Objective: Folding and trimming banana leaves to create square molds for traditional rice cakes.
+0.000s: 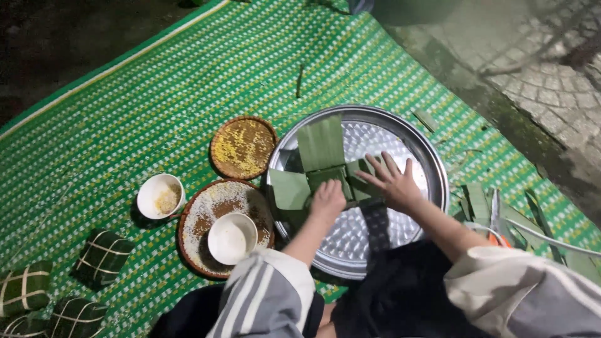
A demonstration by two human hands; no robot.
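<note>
flat green leaves, dimpled round metal tray

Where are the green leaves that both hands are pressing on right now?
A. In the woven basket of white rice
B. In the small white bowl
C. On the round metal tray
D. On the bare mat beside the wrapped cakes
C: the left hand and right hand press the crossed green leaves, which lie on the round metal tray, apart from the rice basket.
</note>
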